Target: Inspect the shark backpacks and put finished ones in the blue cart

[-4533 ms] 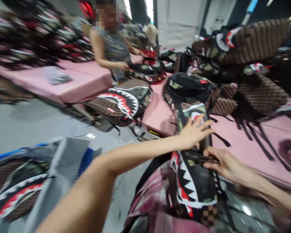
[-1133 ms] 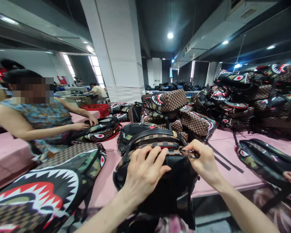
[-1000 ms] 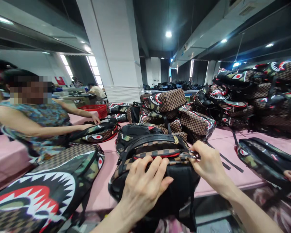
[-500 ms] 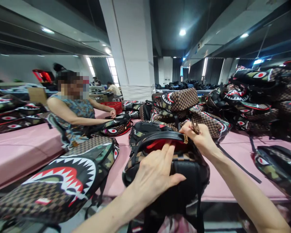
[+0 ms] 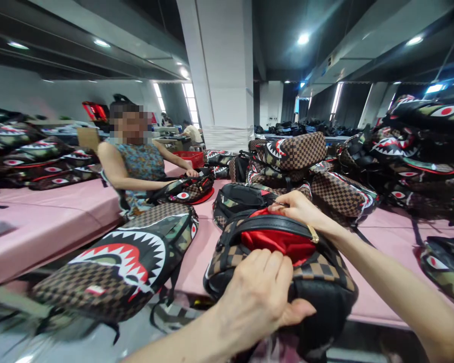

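Note:
A backpack (image 5: 321, 272) with brown check panels, black trim and red lining (image 5: 276, 239) stands on the pink table in front of me, its top zip opening gaping. My left hand (image 5: 259, 287) is closed over the near edge of that opening, fingers curled inward and thumb sticking out to the right. At the far side, my right hand (image 5: 298, 209) pinches the backpack's edge beside the red lining. A small dark item shows at its fingertips, too unclear to name. A gold zip pull (image 5: 313, 234) hangs near the right wrist.
A shark-mouth backpack (image 5: 113, 262) lies at my left, overhanging the table edge. Across the table, a co-worker (image 5: 139, 164) handles another backpack (image 5: 185, 190). Piles of backpacks (image 5: 295, 151) stand behind and to the right (image 5: 412, 156). A white pillar (image 5: 223, 75) rises beyond.
The backpack's opening has spread wider, baring more red lining. My left fingers have gone from outstretched to curled over the edge. The brown pointed tool in my right hand no longer shows clearly.

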Motion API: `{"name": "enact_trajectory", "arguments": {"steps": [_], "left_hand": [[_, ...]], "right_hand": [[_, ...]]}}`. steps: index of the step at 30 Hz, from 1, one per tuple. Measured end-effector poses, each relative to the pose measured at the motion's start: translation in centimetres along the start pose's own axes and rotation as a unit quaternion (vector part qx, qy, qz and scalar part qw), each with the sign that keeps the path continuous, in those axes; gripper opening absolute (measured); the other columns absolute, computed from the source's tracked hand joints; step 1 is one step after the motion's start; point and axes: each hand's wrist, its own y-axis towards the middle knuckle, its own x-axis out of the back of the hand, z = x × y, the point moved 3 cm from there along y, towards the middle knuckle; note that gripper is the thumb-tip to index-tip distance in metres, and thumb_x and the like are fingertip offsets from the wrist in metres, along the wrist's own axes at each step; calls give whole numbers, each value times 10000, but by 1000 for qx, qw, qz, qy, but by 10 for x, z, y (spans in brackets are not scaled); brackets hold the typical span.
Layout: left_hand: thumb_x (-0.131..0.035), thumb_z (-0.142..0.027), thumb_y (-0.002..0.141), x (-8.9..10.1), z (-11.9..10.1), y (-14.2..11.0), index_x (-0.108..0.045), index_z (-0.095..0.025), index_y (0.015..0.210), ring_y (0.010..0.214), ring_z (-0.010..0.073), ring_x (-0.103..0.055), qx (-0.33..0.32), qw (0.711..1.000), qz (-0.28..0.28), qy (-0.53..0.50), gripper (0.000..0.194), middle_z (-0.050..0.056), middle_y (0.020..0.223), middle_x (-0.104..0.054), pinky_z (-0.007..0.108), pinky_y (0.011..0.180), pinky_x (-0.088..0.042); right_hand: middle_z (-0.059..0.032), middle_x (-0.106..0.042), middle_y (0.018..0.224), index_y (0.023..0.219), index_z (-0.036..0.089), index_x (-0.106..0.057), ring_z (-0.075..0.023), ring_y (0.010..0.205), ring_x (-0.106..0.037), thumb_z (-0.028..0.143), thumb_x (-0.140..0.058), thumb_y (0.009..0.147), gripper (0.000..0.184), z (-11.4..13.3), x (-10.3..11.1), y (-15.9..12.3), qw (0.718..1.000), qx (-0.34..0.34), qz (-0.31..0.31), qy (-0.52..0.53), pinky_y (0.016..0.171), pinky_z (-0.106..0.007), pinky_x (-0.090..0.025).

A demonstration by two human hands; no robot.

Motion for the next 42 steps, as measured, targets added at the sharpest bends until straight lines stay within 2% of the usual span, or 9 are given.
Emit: {"name": "enact_trajectory", "arguments": {"steps": [3,7,14,20,25,30,33,36,42], "left_hand": [[-325,-571,862,6,-2,-9,-571,-133,694,571,187,-532,-5,998,13,-55,530,69,626,-561,299,529,-411],[-560,-621,714,17,6,1,-600,-146,773,652,195,-578,-1,975,180,-129,481,58,706,-614,273,579,-424],[-588,-420,787,6,38,35,-617,-179,802,550,114,-545,6,835,443,-327,243,-30,671,-625,171,480,-336],[-567,-551,735,-16,79,48,-594,-148,700,552,104,-459,131,913,276,-271,405,-35,609,-549,181,489,-284],[-447,-479,829,-32,97,69,-626,-126,699,600,96,-481,125,924,180,-313,416,-21,651,-580,178,568,-339],[-423,-394,848,-26,90,85,-659,-128,743,632,119,-546,87,946,113,-291,370,14,689,-645,206,623,-403],[-453,-345,834,3,89,60,-665,-156,856,786,150,-605,108,953,-15,-283,285,53,862,-685,238,747,-443],[-460,-425,822,23,98,3,-646,-182,870,667,150,-607,299,916,-90,-252,310,26,749,-677,241,643,-464],[-559,-603,645,-7,90,-71,-635,-187,691,614,186,-604,464,842,27,-276,425,6,642,-658,253,582,-457]], "right_hand": [[35,-410,496,498,154,-486,-93,515,-361,410,-501,770,374,-5,-7,2,999,-30,-10,-2,470,-216,-235],[41,-372,515,508,158,-463,-83,506,-323,448,-499,760,386,-5,-8,-1,999,-38,-8,27,460,-213,-218],[27,-471,518,567,131,-582,-102,533,-427,428,-534,741,348,-11,-8,7,997,-20,9,69,498,-216,-303],[-19,-604,601,687,142,-637,-106,501,-483,433,-557,770,313,-36,53,-59,933,-90,-311,156,494,-233,-362],[-35,-622,578,664,157,-662,-169,562,-559,462,-598,740,320,-34,27,-139,954,-160,-218,129,529,-271,-416],[10,-583,599,638,160,-587,-145,562,-533,410,-578,758,278,-22,-21,-129,954,-158,-227,117,494,-231,-377],[-12,-638,732,775,169,-612,-173,688,-584,348,-555,796,189,-22,-34,-116,958,-101,-253,94,603,-248,-436],[-31,-664,769,872,185,-631,-193,726,-609,273,-560,801,133,-30,-40,-116,962,-52,-268,27,681,-274,-455],[-27,-687,792,920,214,-652,-195,721,-633,206,-570,792,152,-38,-44,-117,966,-5,-257,16,681,-270,-471]]}}
